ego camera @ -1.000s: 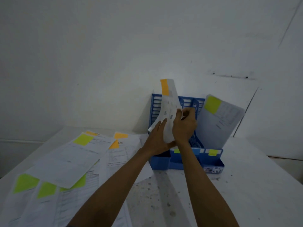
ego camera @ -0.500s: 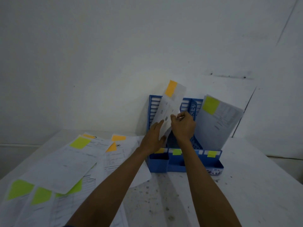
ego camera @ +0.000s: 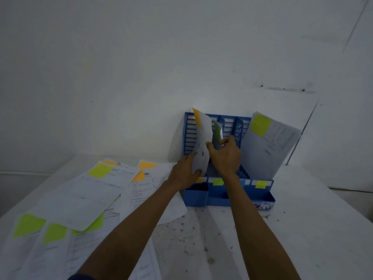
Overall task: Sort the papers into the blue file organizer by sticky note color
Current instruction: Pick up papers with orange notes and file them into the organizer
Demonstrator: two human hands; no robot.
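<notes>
A blue file organizer (ego camera: pixel 228 199) stands against the wall with three slots tagged by sticky notes on its front. My left hand (ego camera: pixel 184 171) and my right hand (ego camera: pixel 225 156) both grip a curled paper with an orange sticky note (ego camera: pixel 201 142), whose lower end is in the left slot. A paper with a green note (ego camera: pixel 217 131) stands in the middle slot behind my right hand. A paper with a yellow note (ego camera: pixel 268 146) leans in the right slot.
Several loose papers (ego camera: pixel 84 195) with green, yellow and orange notes lie spread over the left of the white table (ego camera: pixel 302 229). The wall rises just behind the organizer.
Both hands have lowered the orange-note paper down into the left slot. The green-note paper in the middle slot has come into view.
</notes>
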